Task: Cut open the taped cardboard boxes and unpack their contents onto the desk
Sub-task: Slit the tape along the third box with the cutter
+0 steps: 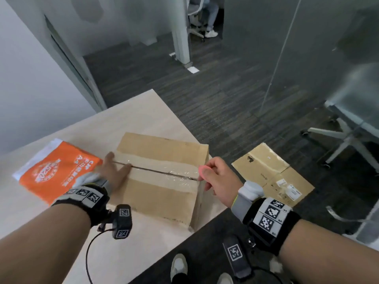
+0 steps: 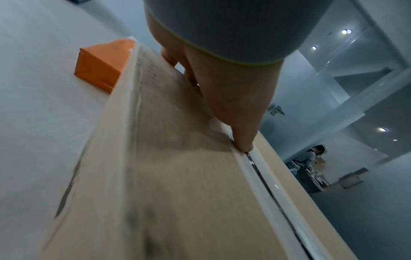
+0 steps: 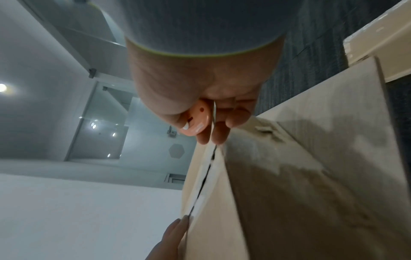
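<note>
Head view — box (image 1: 159, 194) under left hand (image 1: 113, 172), cutter (image 1: 203, 171) pinched in right hand (image 1: 220, 181).

Pink cutter (image 1: 203, 170) at taped box (image 1: 162, 179) seam
</note>
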Available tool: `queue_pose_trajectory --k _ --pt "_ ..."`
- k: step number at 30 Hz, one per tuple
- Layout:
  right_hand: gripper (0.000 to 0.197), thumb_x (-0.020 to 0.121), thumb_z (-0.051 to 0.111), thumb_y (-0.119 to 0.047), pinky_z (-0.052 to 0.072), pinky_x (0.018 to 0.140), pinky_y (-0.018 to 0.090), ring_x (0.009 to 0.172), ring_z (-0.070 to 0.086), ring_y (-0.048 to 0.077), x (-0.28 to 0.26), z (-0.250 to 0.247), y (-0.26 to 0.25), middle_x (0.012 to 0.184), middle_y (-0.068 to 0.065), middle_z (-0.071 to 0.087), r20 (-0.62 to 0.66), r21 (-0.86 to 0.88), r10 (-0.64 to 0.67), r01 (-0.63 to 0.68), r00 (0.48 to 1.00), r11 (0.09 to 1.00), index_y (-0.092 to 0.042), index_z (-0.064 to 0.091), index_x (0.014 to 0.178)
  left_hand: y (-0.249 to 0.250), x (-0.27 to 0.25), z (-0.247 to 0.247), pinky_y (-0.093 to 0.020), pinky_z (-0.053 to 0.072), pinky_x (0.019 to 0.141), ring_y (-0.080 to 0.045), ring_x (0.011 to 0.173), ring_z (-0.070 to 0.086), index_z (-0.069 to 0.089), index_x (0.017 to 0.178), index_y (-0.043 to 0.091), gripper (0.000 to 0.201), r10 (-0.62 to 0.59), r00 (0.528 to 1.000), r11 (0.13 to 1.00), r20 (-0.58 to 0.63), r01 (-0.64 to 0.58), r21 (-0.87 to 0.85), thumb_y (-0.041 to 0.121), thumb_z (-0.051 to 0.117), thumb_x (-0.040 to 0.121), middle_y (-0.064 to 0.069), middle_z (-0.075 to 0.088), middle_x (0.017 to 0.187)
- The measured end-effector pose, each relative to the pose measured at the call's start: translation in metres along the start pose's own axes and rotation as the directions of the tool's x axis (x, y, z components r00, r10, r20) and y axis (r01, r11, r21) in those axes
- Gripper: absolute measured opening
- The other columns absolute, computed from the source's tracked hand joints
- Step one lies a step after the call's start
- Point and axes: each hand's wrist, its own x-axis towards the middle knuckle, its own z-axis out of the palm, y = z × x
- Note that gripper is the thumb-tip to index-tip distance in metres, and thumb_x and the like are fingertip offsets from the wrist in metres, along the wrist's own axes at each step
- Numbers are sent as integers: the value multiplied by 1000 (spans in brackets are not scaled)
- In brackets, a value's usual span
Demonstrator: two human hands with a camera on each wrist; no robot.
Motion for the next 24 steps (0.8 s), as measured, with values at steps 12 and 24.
queue_pose_trajectory --k 12,24 --pt "16 98 61 -36 48 58 15 67 62 9 -3 57 -32 88 -7 72 151 -56 -47 56 987 997 -20 58 95 -15 -86 4 -39 51 79 -27 81 61 41 125 26 43 -42 995 988 94 55 -143 53 51 92 -6 64 93" --pt "18 91 73 -21 34 45 23 59 56 13 11 141 -64 69 1 66 154 352 243 -283 958 892 -16 58 98 -31 -90 -18 -26 44 54 -17 73 63 75 104 19 21 316 908 474 276 101 -875 26 55 103 -2 77 100"
